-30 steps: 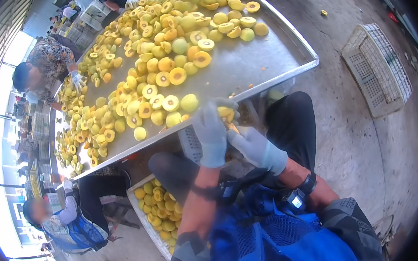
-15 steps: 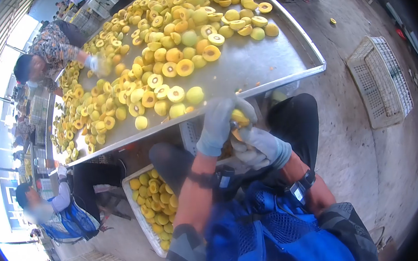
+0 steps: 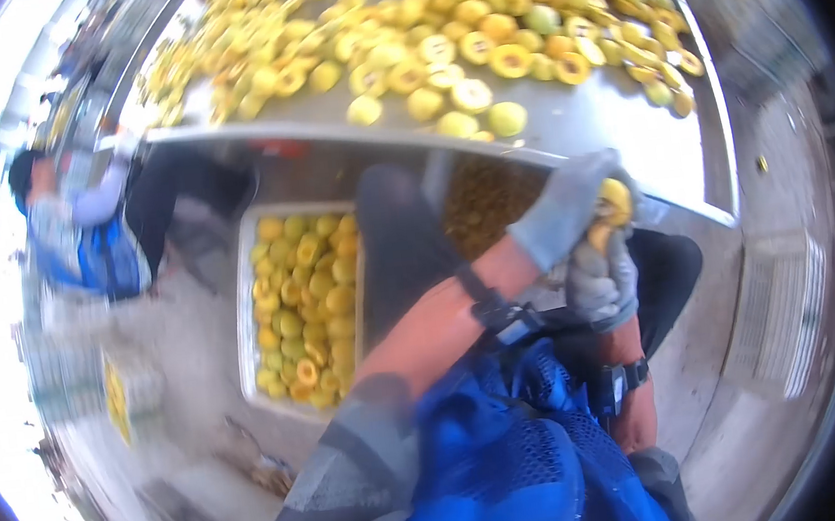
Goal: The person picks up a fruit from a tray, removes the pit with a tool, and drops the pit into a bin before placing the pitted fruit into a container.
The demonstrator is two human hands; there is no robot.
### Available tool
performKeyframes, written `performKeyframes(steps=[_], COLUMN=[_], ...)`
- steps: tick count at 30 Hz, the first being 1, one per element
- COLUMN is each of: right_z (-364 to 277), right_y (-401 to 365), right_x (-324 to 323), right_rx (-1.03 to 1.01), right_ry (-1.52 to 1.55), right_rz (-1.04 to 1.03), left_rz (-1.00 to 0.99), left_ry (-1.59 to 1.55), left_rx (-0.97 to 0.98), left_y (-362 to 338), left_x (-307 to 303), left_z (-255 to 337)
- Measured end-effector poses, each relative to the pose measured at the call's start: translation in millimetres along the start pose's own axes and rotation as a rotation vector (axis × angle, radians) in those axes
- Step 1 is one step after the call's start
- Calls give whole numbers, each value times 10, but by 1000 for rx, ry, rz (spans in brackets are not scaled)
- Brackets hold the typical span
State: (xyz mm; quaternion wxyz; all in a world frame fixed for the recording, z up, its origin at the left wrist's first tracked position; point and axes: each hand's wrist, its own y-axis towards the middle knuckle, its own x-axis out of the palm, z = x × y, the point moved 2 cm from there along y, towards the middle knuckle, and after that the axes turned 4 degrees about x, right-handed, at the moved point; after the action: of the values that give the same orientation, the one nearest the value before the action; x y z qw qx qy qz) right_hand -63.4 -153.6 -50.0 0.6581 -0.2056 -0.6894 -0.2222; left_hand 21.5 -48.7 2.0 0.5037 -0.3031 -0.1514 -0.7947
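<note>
My left hand [image 3: 565, 208], in a pale work glove, is closed around a yellow peach [image 3: 616, 197] beside the table's front edge. Just below it is my right hand [image 3: 601, 288], gloved too, its fingers curled up against the fruit. An orange-yellow piece [image 3: 598, 236] shows between the two hands; blur hides whether it is part of the peach or something in the right hand. On the metal table [image 3: 626, 130] lies a heap of halved yellow peaches [image 3: 509, 61], several with cut faces up.
A white crate [image 3: 245, 352] of peaches stands on the floor left of my knees. Under the table sits a container of small brown bits [image 3: 487, 199]. A pale crate [image 3: 777, 316] is on the floor at right. Another person [image 3: 98, 226] sits at left.
The view has swung left and down, so the table sits higher and the peach crate shows more fully. Both hands appear farther right, still together at the peach.
</note>
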Motion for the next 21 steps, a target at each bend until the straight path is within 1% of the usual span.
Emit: performKeyframes(steps=[1, 2, 4, 7, 8, 9, 10, 11, 12, 13, 14, 15, 16, 17, 19, 21], right_z=[-3, -12, 7, -1, -11, -20, -46, -76, -96, -116, -113, -105, -103, -101, -107, -90], right_y=[22, 40, 84, 156, 167, 168, 202, 227, 235, 241, 270, 284, 314, 342, 373, 396], right_x=[21, 54, 167, 211, 197, 174, 165, 178, 130, 82, 67, 66, 38, 13, -88, -163], right_rx=[5, -6, -27, -67, -80, -125, -114, -107, -154, -184, -201, -217, -223, -226, -228, -193], right_ry=[-5, -12, -96, -139, -134, -165, -217, -269, -355, -440, -447, -452, -475, -496, -568, -625], right_rz=[-25, -49, -65, -72, -70, -49, 2, 52, 205, 364, 477, 591, 669, 747, 834, 873], left_rz=[25, 98, 265, 535, 557, 582, 606, 614, 627, 581, 508, 657, 709, 814, 1037, 1249], left_ry=[-43, -13, -329, -147, -72, 4, 84, 20, -12, 4, -29, 111, 260, 490, 907, 1065], left_rx=[26, 52, -64, 84, 121, 156, 190, 330, 298, 418, 616, 714, 764, 783, 755, 642], left_y=[-18, 29, -1, 17, -15, -130, -218, -242, -464, -716, -926, -1172, -1421, -1744, -2395, -3049], left_x=[9, -33, -60, -206, -282, -327, -395, -578, -683, -845, -1069, -1213, -1461, -1748, -2326, -2841], left_z=[6, -112, -75, -42, -30, 102, 220, 260, 522, 745, 819, 1049, 1178, 1248, 1299, 1232])
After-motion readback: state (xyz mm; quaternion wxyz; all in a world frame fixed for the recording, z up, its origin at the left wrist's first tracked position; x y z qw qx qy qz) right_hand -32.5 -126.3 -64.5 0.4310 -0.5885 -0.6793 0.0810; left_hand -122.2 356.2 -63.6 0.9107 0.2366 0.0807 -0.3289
